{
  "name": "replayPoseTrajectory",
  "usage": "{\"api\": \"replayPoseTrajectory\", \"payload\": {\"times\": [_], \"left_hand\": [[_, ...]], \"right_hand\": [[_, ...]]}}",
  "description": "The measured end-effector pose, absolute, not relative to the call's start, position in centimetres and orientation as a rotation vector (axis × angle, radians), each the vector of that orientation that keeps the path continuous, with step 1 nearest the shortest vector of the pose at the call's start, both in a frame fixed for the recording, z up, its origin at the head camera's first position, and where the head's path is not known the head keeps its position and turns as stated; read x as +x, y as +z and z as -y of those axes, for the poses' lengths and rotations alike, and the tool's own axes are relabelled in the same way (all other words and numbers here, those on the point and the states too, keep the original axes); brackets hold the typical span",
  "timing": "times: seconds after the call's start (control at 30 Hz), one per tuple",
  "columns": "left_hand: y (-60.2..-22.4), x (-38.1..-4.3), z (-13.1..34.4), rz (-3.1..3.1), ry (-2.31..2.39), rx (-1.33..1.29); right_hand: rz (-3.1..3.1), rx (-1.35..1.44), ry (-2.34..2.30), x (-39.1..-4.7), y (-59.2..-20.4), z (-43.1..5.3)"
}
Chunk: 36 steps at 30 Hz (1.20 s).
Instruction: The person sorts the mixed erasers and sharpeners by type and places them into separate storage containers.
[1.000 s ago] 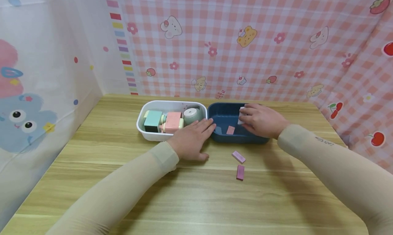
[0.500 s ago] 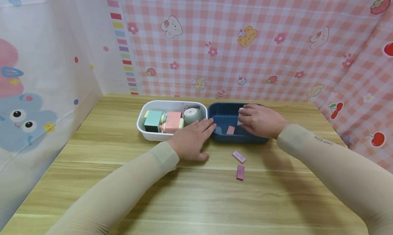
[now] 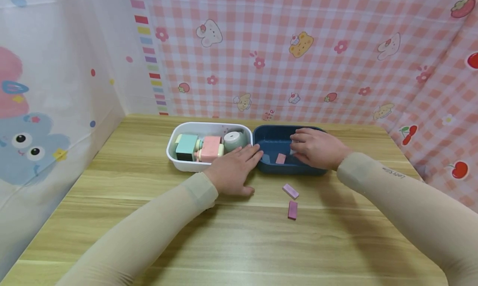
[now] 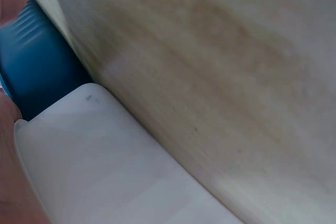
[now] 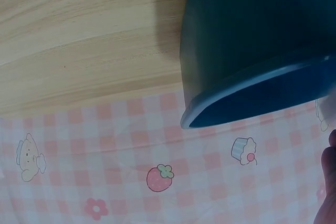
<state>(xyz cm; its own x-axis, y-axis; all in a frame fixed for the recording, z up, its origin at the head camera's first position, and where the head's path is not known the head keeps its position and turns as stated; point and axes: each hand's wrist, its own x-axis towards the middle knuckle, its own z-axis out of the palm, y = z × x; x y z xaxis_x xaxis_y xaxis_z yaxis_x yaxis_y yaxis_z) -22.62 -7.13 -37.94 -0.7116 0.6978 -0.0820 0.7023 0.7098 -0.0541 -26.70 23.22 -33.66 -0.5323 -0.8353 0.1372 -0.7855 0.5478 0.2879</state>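
Observation:
My right hand reaches over the right end of the dark blue bin, fingers curled down into it. They hold a small white piece, mostly hidden by the fingers, so I cannot tell its kind. A small pink block lies on that bin's floor. My left hand rests with fairly straight fingers where the blue bin meets the white bin. In the left wrist view the white bin's outer wall stands against the blue bin's end.
Inside the white bin lie a teal square bottle, a pink square bottle and a pale green rounded container. A light pink block and a magenta block lie on the wooden table. A checked cloth hangs behind.
The white piece has sunk lower and shows less beside my right fingers, which have shifted only slightly. My left hand, both bins and the blocks on the table stay put.

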Motion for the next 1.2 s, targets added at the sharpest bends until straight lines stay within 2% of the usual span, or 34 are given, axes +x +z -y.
{"api": "replayPoseTrajectory", "payload": {"times": [1.2], "left_hand": [[-38.1,-22.8,7.1,-2.863,-0.125,1.173]], "right_hand": [[2.421,1.427,-0.162,-24.4,-34.3,-22.6]]}}
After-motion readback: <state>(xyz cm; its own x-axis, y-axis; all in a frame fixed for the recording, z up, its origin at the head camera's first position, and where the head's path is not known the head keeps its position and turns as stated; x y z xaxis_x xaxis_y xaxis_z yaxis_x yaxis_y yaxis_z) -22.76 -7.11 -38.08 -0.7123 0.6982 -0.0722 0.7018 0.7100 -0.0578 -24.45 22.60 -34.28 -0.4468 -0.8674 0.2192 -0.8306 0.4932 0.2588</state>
